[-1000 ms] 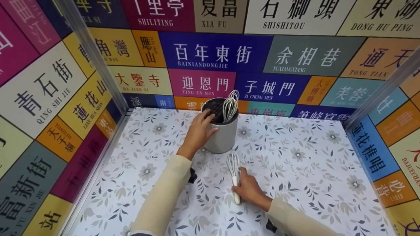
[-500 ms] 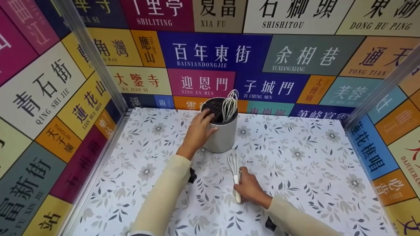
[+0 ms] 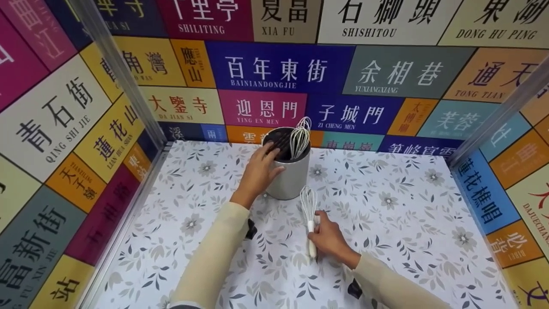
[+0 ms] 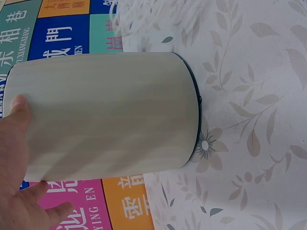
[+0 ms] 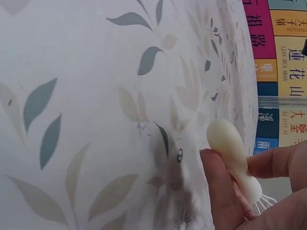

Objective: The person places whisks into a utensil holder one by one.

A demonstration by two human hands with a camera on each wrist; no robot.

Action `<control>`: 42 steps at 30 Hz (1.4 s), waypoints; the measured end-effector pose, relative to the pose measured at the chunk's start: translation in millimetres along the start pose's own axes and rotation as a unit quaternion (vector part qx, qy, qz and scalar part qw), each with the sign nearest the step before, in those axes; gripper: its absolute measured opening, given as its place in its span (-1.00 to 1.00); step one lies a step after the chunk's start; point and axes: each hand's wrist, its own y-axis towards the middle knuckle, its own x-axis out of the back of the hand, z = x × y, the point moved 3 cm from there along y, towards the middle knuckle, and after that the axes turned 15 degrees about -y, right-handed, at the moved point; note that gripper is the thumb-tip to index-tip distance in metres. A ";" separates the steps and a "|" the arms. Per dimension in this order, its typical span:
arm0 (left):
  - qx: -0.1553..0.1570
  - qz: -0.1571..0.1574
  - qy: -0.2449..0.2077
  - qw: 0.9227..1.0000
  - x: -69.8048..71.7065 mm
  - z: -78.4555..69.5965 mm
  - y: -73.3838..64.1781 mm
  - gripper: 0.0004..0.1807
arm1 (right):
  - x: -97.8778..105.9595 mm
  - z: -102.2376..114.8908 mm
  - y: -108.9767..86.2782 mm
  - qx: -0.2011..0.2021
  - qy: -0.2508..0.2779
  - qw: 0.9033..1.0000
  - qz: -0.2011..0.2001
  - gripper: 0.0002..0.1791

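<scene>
A grey cylindrical utensil holder (image 3: 289,178) with a dark inside stands upright near the back wall. My left hand (image 3: 257,171) holds it at the left of its rim, thumb on the near side. In the left wrist view the left thumb (image 4: 19,109) lies against the smooth wall of the holder (image 4: 110,115). White wire loops of whisks (image 3: 300,139) stick up from its opening; their handles are hidden inside. In front of the holder, my right hand (image 3: 329,236) pinches a small whisk (image 3: 309,219) by its cream handle (image 5: 232,155), wires pointing away from me.
The table (image 3: 386,249) bears a white cloth with a leaf and flower print. Panels with large characters (image 3: 274,68) enclose the back and both sides. Clear corner posts (image 3: 124,73) stand at the back left and right.
My right hand has moved slightly forward with the whisk, bringing its wires nearer the holder's base. The left hand and the holder stay as they were.
</scene>
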 end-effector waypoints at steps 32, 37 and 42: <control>0.018 0.010 0.001 1.000 0.2 0.2 1.7 -0.32 | 72.9 33.1 29.3 -0.029 0.133 0.991 0.006 -0.22; 0.017 0.010 0.003 1.000 0.0 1.0 0.9 -0.32 | 85.7 41.4 33.8 -0.010 0.142 0.990 -0.001 -0.21; 0.015 0.009 -0.004 1.000 -0.7 1.5 0.4 -0.33 | 95.5 51.2 37.9 0.006 0.143 0.990 -0.014 -0.20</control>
